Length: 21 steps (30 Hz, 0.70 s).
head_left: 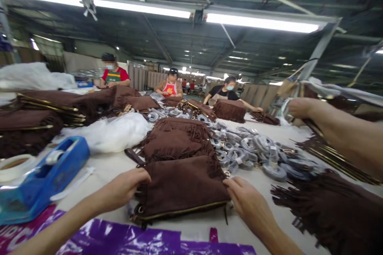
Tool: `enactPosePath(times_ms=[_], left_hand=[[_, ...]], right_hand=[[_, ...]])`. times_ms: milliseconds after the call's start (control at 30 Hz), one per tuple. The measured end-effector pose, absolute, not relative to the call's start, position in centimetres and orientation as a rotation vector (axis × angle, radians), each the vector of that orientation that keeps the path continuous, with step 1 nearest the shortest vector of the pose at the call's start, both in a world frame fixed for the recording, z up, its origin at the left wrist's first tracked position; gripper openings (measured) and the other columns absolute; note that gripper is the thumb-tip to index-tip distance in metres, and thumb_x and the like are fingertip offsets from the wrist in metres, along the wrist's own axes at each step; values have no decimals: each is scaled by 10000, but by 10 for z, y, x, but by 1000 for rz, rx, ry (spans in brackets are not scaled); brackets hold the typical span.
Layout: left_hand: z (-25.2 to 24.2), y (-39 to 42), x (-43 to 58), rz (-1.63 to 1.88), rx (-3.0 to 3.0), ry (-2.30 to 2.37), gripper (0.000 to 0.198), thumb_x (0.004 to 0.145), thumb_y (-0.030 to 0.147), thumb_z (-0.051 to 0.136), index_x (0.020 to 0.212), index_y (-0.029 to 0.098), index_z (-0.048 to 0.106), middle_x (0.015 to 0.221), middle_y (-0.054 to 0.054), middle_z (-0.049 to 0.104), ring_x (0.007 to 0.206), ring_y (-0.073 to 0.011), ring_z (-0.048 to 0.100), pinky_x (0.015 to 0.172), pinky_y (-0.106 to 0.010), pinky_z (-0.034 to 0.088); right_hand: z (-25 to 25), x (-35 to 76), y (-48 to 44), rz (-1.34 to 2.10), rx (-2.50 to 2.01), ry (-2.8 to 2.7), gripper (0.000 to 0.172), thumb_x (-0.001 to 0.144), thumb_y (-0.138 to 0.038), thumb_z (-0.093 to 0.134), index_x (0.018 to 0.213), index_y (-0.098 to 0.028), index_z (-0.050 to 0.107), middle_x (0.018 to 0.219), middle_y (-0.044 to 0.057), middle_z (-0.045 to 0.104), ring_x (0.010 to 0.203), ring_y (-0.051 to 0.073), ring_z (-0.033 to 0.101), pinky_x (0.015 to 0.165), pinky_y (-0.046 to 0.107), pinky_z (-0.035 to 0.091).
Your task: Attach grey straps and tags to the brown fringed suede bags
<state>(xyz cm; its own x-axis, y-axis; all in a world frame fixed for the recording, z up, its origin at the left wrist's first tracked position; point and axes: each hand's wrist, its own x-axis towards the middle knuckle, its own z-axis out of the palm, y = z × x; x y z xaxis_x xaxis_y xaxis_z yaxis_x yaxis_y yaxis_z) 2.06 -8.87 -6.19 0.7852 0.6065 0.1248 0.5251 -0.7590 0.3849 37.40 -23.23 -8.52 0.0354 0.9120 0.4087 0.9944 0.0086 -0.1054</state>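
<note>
A brown fringed bag (185, 187) lies flat in front of me, its gold zipper edge towards me. My left hand (135, 180) is closed on the bag's left edge near the upper corner. At the opposite edge, the fingers of my right hand (247, 196) pinch the fabric beside the fringe. Just beyond, more brown fringed bags (176, 137) are stacked against it. Coiled grey straps (254, 147) in clear wrapping lie in a heap to the right. Purple printed plastic (125, 239) spreads below the bag.
A blue tape dispenser (56, 175) stands at left, near white plastic wrapping (113, 131). Another person's arm (329, 127) reaches in from the right over zippered brown bags (338, 155). Three co-workers stand across the table (254, 223). Loose fringe (335, 207) lies at right.
</note>
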Motion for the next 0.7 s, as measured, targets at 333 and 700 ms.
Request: enactPosePath(times_ms=[333,700], left_hand=[[-88,-86,-6,400,2532,782,496,654,11,362,1029,215,616,1013,-41,650,961,-185,586,872,-295,467],[-73,-108,-30,521,2263,1042,270,789,157,371,902,210,611,803,-1,634,763,-169,567,722,-261,456]], right_hand=[[-101,139,-185,-168,-1527,-2385,127,819,-191,619,941,-168,591,866,61,686,682,240,666,477,307,435],[-102,184,-173,942,-1303,-1661,316,755,-114,536,1061,-193,528,705,-49,574,540,110,570,480,201,439]])
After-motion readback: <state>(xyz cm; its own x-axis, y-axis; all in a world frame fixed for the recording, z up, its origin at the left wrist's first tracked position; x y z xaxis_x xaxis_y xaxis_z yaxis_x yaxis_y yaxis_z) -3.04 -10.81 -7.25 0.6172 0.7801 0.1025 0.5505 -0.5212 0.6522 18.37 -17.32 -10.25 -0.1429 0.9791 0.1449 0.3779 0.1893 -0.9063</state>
